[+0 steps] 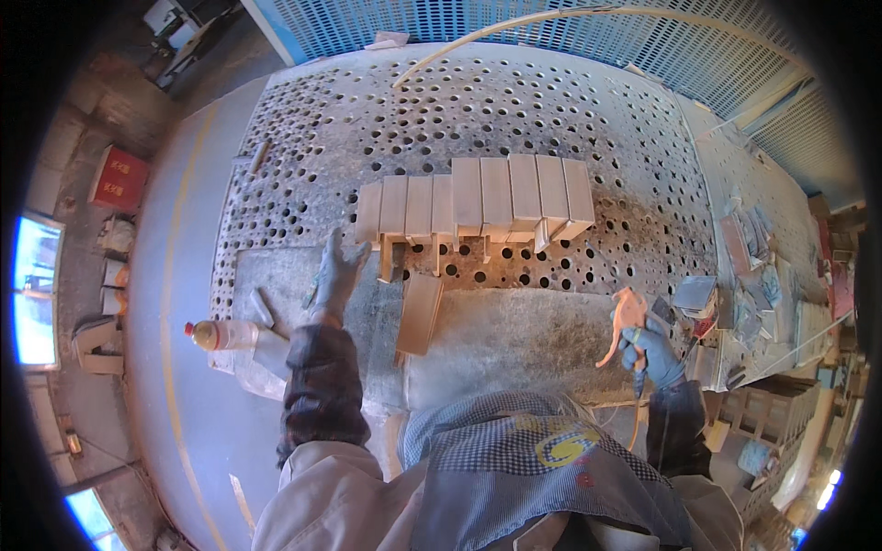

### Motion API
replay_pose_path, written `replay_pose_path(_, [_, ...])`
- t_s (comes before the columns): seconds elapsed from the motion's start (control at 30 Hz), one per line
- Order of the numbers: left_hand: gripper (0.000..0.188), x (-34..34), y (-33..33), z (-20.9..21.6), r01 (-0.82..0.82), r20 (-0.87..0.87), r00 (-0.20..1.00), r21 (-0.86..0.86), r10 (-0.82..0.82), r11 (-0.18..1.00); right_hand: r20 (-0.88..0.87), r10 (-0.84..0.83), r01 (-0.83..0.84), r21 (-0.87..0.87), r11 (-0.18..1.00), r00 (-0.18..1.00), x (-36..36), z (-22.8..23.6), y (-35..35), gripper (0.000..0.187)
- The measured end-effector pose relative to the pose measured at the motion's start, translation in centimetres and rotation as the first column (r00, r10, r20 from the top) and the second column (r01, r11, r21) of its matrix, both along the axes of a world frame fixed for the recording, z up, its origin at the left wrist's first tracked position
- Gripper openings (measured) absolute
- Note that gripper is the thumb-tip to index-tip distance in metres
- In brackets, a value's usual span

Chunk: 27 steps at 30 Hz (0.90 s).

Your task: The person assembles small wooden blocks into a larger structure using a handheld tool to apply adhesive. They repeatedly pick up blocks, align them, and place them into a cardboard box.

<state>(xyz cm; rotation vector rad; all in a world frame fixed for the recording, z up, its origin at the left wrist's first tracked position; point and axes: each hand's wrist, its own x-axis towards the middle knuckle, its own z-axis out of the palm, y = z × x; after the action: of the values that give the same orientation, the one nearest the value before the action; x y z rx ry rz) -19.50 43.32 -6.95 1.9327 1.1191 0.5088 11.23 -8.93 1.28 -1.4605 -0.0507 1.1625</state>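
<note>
Eight or so wooden blocks [478,202] already sit side by side in a stepped row on the perforated metal tabletop [570,119], so most of the batch looks lined up. One more wooden piece [420,314] lies apart on the flat grey plate [533,340] nearer the body, so I'd guess it's not dealt with yet. Left hand [338,268], gloved, is spread wide with nothing in it, fingers just short of the row's left end. Right hand [650,354] is closed around an orange spray gun [627,317] off near the right edge. Plenty of bare tabletop behind the row; the right side is cluttered with sanding scraps [749,275], and a plastic bottle [220,334] lies at the left edge.
</note>
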Motion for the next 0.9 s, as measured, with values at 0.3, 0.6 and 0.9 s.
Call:
replay_pose_path(0.3, [0.094, -4.3, -12.0, 5.8, 0.335, 0.348, 0.925, -0.549, -0.155, 0.766, -0.179, -0.022, -0.006, -0.157, 0.988, 0.984, -5.9, -2.0, 0.7, 0.016])
replay_pose_path(0.6, [0.086, -2.5, -11.3, 3.6, 0.466, 0.338, 0.884, -0.691, -0.323, 0.552, -0.089, 0.591, -0.582, 0.108, 0.806, 0.802, -9.5, -3.8, 18.5, 0.050])
replay_pose_path(0.9, [0.054, -1.0, -16.9, 1.7, 0.441, 0.383, 0.897, -0.763, -0.218, 0.472, -0.155, 0.491, -0.375, 0.466, 0.801, 0.857, -12.1, -8.6, 18.9, 0.066])
